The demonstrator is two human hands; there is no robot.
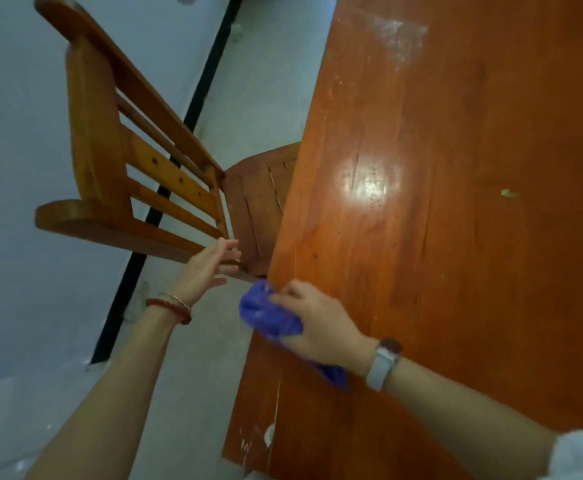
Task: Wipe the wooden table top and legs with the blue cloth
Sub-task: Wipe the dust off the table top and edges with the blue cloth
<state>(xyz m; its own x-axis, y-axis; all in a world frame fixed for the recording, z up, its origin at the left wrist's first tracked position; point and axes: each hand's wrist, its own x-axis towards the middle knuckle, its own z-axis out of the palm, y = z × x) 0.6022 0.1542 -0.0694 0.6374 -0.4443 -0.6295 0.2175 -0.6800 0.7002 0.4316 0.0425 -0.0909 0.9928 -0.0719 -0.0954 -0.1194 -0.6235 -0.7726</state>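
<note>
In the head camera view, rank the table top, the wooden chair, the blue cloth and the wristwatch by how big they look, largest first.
1. Table top, filling most of the right side.
2. Wooden chair.
3. Blue cloth, bunched under the right hand, partly hidden.
4. Wristwatch.
The wide-angle lens distorts apparent sizes.

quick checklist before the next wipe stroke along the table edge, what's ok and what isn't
1. Blue cloth gripped by right hand: ok.
2. Cloth on the wooden table edge: ok.
3. Left hand free, fingers open, off the table: ok.
4. Chair clear of the edge: not ok, its seat sits tucked against the table.
5. White smudges far along the top wiped: not ok.
6. Table legs wiped: cannot tell, hidden.
</note>
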